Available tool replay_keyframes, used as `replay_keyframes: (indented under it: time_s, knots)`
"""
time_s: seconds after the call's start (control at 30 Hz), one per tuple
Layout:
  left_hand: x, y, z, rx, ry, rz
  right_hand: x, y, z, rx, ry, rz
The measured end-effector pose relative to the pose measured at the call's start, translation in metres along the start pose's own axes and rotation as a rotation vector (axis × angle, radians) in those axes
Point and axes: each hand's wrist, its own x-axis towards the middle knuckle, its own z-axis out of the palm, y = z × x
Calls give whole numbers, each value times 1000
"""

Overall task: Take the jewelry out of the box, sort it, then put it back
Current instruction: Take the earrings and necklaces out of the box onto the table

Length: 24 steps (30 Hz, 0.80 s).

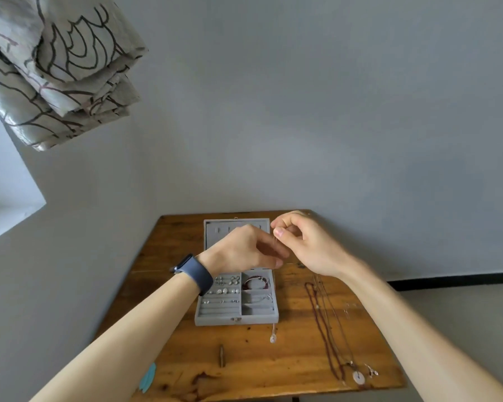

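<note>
Two bare forearms (122, 335) reach in from the near edge, the left one wearing a dark watch (196, 272). Between the hands hangs a thin necklace (274, 329). The right hand (305, 245) pinches the chain high up between thumb and forefinger, and the left hand (244, 250) pinches it lower down. The pendant (273, 339) dangles in front of the open box's (235, 320) near wall, over the tabletop (288, 358); whether it touches the wood I cannot tell.

This looks to me like the sorting step. I would hold the chain taut and straight and carry it right. Then I would lay it pendant first beside the other necklaces (325, 329) stretched out there, just apart so nothing tangles. Small silver pieces (224, 291) and a red bracelet (256, 282) sit in the box.
</note>
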Motion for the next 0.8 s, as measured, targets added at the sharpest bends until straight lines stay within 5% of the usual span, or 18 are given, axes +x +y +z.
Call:
replay_keyframes:
  time_s: [0.13, 0.3, 0.4, 0.8]
  knots:
    - [-14, 5, 14, 49, 8, 3, -26, -1, 6, 84, 18, 45]
    - [-24, 11, 19, -169, 119, 18, -73, 6, 29, 562, -30, 234]
    - [-26, 11, 21, -308, 173, -14, -101, 17, 57, 570, -99, 268]
    - [-42, -11, 36, -882, 523, -234, -184, 36, 114, 629, 72, 395]
